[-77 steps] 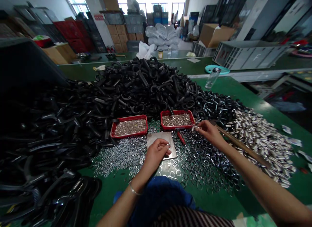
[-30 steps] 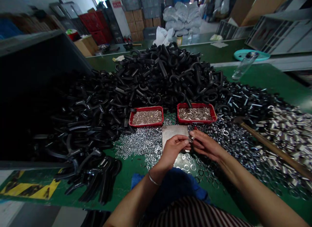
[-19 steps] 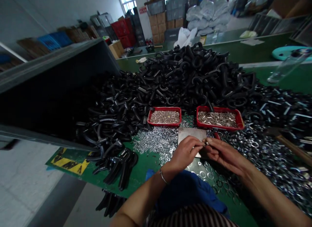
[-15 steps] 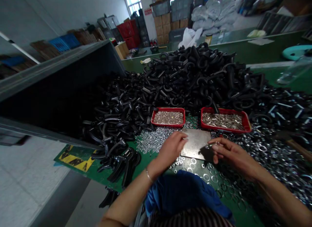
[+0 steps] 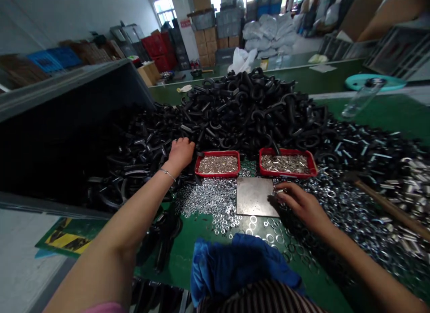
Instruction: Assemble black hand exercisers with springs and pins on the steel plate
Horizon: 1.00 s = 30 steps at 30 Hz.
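My left hand (image 5: 181, 154) rests on a heap of black plastic clamp-like parts (image 5: 242, 106), its fingertips hidden among them, just left of a red tray (image 5: 217, 176) of small silver pieces. My right hand (image 5: 298, 203) is at the right edge of a bare steel plate (image 5: 254, 196), and its fingers seem to pinch a small silver part (image 5: 278, 192). A second red tray (image 5: 289, 176) of silver pieces lies behind the plate. Loose silver nuts (image 5: 208, 198) lie left of the plate, and darker rings (image 5: 336, 205) lie right of it.
Silver metal tubes (image 5: 410, 214) and a wooden tool handle (image 5: 386, 203) lie at the right. A glass bottle (image 5: 359, 102) lies beyond them. A dark bin (image 5: 67, 147) spills black parts at the left. Blue cloth (image 5: 245, 263) lies on my lap.
My left hand has moved away from the plate, up and left onto the black heap. My right hand has moved slightly, and the view has swung and tilted.
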Each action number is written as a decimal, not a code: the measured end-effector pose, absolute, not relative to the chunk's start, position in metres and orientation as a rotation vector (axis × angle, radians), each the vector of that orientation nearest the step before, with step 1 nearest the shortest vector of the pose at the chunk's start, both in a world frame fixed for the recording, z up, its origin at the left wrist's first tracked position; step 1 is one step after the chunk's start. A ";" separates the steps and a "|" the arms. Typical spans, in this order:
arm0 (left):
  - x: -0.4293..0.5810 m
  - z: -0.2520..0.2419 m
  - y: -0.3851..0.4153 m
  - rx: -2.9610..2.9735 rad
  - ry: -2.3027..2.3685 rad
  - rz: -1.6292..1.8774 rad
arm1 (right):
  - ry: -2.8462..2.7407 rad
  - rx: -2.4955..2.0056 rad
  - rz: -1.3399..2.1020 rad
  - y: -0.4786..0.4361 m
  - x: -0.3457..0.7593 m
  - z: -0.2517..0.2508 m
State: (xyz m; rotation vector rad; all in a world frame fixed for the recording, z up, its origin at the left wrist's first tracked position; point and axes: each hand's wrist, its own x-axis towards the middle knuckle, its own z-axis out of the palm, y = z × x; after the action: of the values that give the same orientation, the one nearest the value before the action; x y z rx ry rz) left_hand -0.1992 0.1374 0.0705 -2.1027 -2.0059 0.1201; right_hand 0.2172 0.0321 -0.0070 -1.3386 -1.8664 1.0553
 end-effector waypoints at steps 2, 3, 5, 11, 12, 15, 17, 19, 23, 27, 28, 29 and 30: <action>-0.204 0.073 0.140 -2.065 -2.000 0.170 | -1.757 -1.356 1.150 0.031 0.222 -0.009; -0.208 0.075 0.141 -2.063 -1.978 0.208 | -1.693 -1.353 1.204 0.030 0.224 -0.010; -0.215 0.080 0.142 -2.081 -1.924 0.298 | -1.552 -1.321 1.315 0.029 0.227 -0.013; -0.220 0.091 0.126 -1.928 -1.996 0.303 | -1.125 -1.207 1.503 0.030 0.231 -0.026; -0.220 0.091 0.123 -1.864 -2.034 0.258 | -1.098 -1.214 1.497 0.030 0.232 -0.028; -0.222 0.091 0.124 -1.722 -2.188 0.183 | -1.087 -1.259 1.450 0.035 0.232 -0.034; -0.227 0.093 0.130 -1.757 -2.311 0.246 | -1.119 -1.290 1.412 0.039 0.232 -0.036; -0.233 0.101 0.134 -1.845 -2.419 0.314 | -1.174 -1.291 1.373 0.041 0.232 -0.038; -0.229 0.133 0.122 -1.745 -2.508 -0.234 | -1.258 -1.267 1.333 0.037 0.232 -0.037; -0.171 0.142 0.082 -2.057 -2.392 -1.406 | -1.119 -1.211 1.359 0.038 0.217 -0.032; -0.147 0.134 0.070 -2.273 -2.393 -1.663 | -1.045 -1.170 1.371 0.042 0.209 -0.029; -0.120 0.121 0.057 -2.456 -2.380 -1.871 | -0.962 -1.124 1.382 0.047 0.200 -0.026; -0.092 0.105 0.044 -2.586 -2.371 -2.070 | -0.880 -1.080 1.396 0.052 0.190 -0.023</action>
State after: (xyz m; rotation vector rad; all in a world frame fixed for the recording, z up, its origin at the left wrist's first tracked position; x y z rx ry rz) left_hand -0.0916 0.0439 0.1048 -2.5864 -2.3714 -2.0695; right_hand 0.1899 0.0520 -0.0231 -1.0805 -0.8797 1.3963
